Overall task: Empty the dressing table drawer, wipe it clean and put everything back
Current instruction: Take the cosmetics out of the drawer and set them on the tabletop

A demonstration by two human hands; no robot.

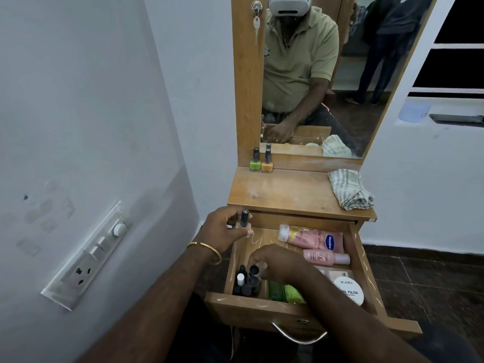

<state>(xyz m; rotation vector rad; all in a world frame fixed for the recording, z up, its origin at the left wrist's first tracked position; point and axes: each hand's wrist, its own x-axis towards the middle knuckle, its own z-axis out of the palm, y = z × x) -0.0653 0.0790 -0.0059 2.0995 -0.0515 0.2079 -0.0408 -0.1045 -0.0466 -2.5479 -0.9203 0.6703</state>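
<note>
Wooden desk (288, 191) with mirror (322, 74) stands against a white wall; its drawer (262, 309) is pulled open. Left hand (222, 227) grips a black-capped nail polish bottle (244, 220) above the drawer's rear left corner. Right hand (277, 263) is inside the drawer, fingers curled over a cluster of dark-capped bottles (245, 282); whether it grips one cannot be told. Pink tubes (311, 238) and a white tub (349, 290) lie in the drawer. Two polish bottles (261, 162) and a folded cloth (349, 189) sit on the desk.
</note>
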